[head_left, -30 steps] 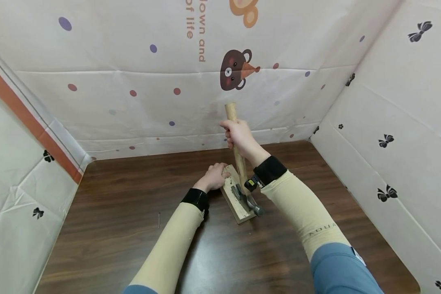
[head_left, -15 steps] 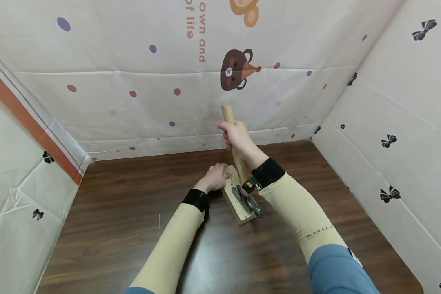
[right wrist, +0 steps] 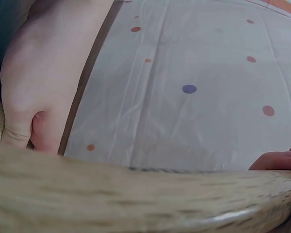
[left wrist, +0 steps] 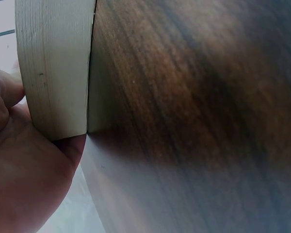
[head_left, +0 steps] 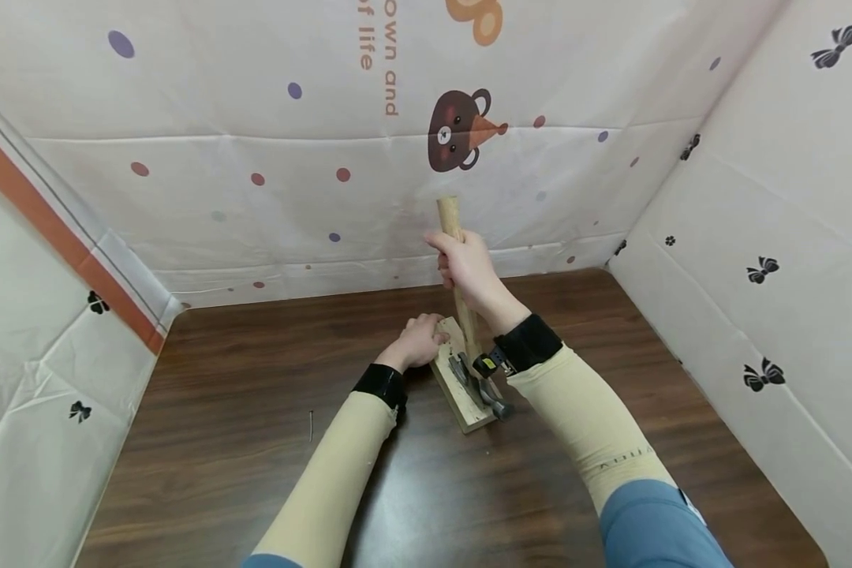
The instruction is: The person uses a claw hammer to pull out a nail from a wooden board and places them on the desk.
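- I find the board (head_left: 457,398) flat on the table (head_left: 227,402), and I measure every other place from it.
- The left hand (head_left: 413,343) is at the board's far end, thumb over the top face and fingers wrapped past the end. I read that grip as clamped on the wood, probably to stop it sliding or lifting while the hammer bears on it.
- The right hand (head_left: 468,264) is above and beyond the board's far end, fingers closed firmly round the hammer (head_left: 468,327). It holds high on the handle, well away from the head, which I judge gives more leverage.
- The hammer's head lies over the board's near half, claw toward the far end and striking face at the right edge. The handle rises tilted toward the wall sheet (head_left: 255,237), so to me this looks like a prying hold rather than a striking one. I can't tell whether the claw has caught anything; the metal hides that spot.
- A loose nail (head_left: 311,426) lies on the table left of the board and well apart from it, touched by neither hand, where I think it is safely out of the way.
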A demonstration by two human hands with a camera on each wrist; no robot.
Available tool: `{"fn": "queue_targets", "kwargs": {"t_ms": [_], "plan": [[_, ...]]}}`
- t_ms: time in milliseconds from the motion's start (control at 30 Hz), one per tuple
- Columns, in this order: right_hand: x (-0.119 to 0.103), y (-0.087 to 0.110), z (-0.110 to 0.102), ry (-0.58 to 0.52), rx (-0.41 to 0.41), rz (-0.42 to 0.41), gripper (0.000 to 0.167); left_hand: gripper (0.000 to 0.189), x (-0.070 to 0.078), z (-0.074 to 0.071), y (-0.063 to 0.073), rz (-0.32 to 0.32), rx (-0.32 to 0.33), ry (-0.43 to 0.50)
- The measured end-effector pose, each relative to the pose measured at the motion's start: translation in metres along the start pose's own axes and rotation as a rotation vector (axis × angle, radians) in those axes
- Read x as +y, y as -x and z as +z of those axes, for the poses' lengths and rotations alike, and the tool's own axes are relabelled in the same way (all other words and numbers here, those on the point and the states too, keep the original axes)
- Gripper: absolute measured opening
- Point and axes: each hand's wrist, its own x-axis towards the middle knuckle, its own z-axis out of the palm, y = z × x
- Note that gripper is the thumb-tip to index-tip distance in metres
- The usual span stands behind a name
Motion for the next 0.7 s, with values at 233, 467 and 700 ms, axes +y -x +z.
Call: {"fn": "queue_targets", "kwargs": {"t_ms": [233,467,700], "plan": [[0.0,0.003,-0.003,0.015,0.028,-0.044,0.033,0.056,-0.001,-0.001,-0.005,-0.018,-0.022,-0.003],[0.0,0.007,-0.002,0.02,0.037,-0.064,0.033,0.057,-0.004,0.0,-0.007,0.001,-0.024,0.027],[-0.001,0.021,-0.006,-0.024,0.026,-0.112,0.038,0.057,-0.006,0.001,-0.009,-0.002,-0.028,0.01]]}}
